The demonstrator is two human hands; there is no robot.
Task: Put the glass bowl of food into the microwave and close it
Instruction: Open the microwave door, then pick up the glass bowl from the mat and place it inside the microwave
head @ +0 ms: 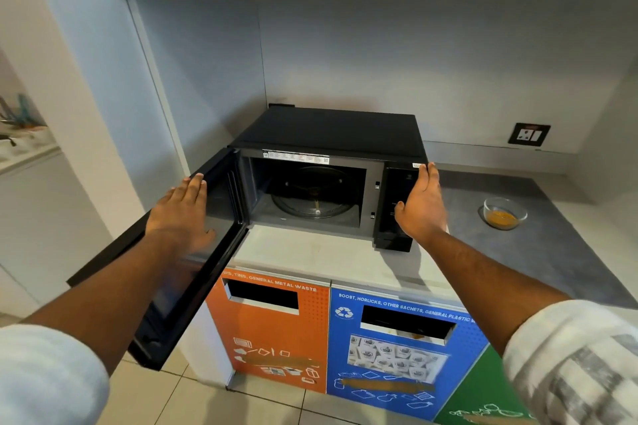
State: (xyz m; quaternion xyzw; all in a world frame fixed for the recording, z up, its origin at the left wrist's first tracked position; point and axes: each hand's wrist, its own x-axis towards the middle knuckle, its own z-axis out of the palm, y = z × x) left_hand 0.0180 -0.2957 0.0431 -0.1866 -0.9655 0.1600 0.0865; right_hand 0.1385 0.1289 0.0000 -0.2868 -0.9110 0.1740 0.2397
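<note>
Glass bowl [505,213] sat untouched near counter's [518,252] right edge | microwave [331,176] door [179,272] wide open | both hands [183,214] [422,207] spread, empty | bowl's best gripped two-handed, kept level

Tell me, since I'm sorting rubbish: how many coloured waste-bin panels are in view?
3: orange panel left, blue panel middle, green panel right, cut off; more may lie beyond.

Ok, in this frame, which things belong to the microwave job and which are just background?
Job:
glass bowl of food, on the counter right of the microwave
microwave, cavity empty
microwave door, swung open
glass turntable
left hand, open, on the door
right hand, open, at the control panel side

Background:
orange metal waste bin
blue plastic waste bin
wall socket
</note>
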